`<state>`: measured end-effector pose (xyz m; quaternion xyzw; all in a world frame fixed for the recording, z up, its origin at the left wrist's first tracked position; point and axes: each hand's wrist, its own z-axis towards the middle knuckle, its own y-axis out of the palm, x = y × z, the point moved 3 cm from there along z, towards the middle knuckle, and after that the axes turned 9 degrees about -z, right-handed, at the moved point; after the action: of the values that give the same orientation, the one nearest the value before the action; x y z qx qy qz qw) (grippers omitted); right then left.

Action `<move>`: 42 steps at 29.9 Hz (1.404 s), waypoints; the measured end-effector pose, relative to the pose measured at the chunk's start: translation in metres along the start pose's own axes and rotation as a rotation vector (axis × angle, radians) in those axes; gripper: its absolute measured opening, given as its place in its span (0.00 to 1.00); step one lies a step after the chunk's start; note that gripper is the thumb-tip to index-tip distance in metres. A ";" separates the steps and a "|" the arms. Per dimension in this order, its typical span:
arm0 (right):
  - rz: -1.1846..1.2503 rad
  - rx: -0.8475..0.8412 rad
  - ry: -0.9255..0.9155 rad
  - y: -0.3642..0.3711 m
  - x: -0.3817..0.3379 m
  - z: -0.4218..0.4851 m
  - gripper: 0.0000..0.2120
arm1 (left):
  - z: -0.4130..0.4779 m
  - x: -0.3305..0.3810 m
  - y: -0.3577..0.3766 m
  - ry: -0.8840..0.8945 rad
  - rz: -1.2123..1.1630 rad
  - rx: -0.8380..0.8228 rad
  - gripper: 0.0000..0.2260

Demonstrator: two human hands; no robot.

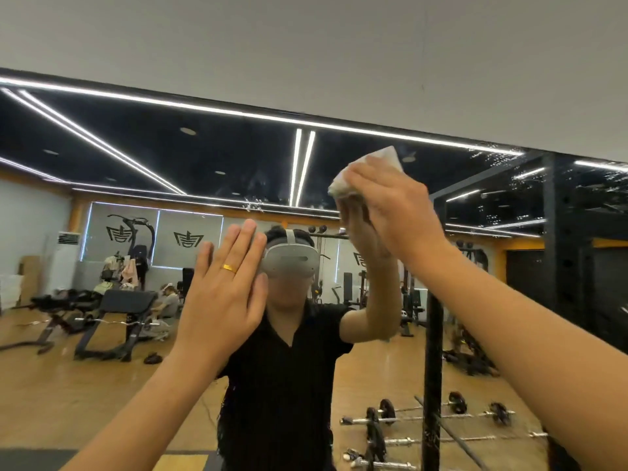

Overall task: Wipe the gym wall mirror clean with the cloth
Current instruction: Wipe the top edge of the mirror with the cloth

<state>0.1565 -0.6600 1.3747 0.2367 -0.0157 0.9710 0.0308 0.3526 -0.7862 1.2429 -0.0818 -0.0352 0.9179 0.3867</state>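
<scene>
Head view, and we're looking straight at the mirror point(204, 158), running wide across the wall under a pale strip of wall point(306, 45). The right hand point(390, 205) is reaching up high on the right side of the glass, gripping the cloth point(370, 168). Its fingers point(360, 180) are curling over the white bundle and bunching it against the mirror, just below the top edge. The hand's own reflection is meeting it right there at the cloth.

The left hand point(224, 283) is sitting lower and further left, palm turned to the glass. Its fingers point(238, 246) are lying straight and close together, holding nothing. A gold ring point(229, 267) is showing on one of them. Whether that palm is actually touching the glass, I cannot tell.

In the reflection between the two hands, the person is wearing a grey headset point(290, 261) and a black shirt point(282, 385). Behind them, a weight bench point(125, 300) is standing at the left on the wooden floor point(51, 385). Barbells point(441, 413) are lying low at the right beside a black rack post point(433, 334). Bright light strips point(302, 164) are glowing across the dark ceiling.
</scene>
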 end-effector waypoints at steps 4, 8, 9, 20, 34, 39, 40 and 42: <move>-0.087 0.042 0.236 -0.021 0.063 0.000 0.15 | 0.001 0.041 0.007 0.111 -0.050 -0.014 0.26; 0.022 -0.011 0.425 -0.011 0.073 0.003 0.14 | 0.000 0.067 0.037 0.136 -0.062 -0.102 0.25; 0.052 0.012 0.479 -0.010 0.069 0.002 0.14 | -0.002 0.068 0.042 0.131 -0.040 -0.107 0.26; 0.109 -0.004 0.179 0.041 -0.034 0.034 0.12 | -0.007 0.070 0.048 0.121 0.054 -0.115 0.27; 0.140 -0.126 -0.273 0.039 -0.035 0.026 0.17 | -0.016 0.065 0.030 0.062 -0.035 -0.057 0.28; 0.204 -0.099 -0.307 0.054 -0.081 0.052 0.15 | -0.052 0.036 0.021 0.009 0.089 -0.067 0.29; 0.223 -0.121 -0.351 0.060 -0.098 0.057 0.15 | -0.055 0.033 0.023 0.015 0.108 -0.080 0.29; 0.240 -0.189 -0.453 0.068 -0.121 0.062 0.15 | -0.056 0.031 0.026 0.008 0.112 -0.100 0.29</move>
<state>0.2879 -0.7368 1.3729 0.4403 -0.1404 0.8843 -0.0667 0.3231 -0.7826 1.1805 -0.1066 -0.0747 0.9349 0.3303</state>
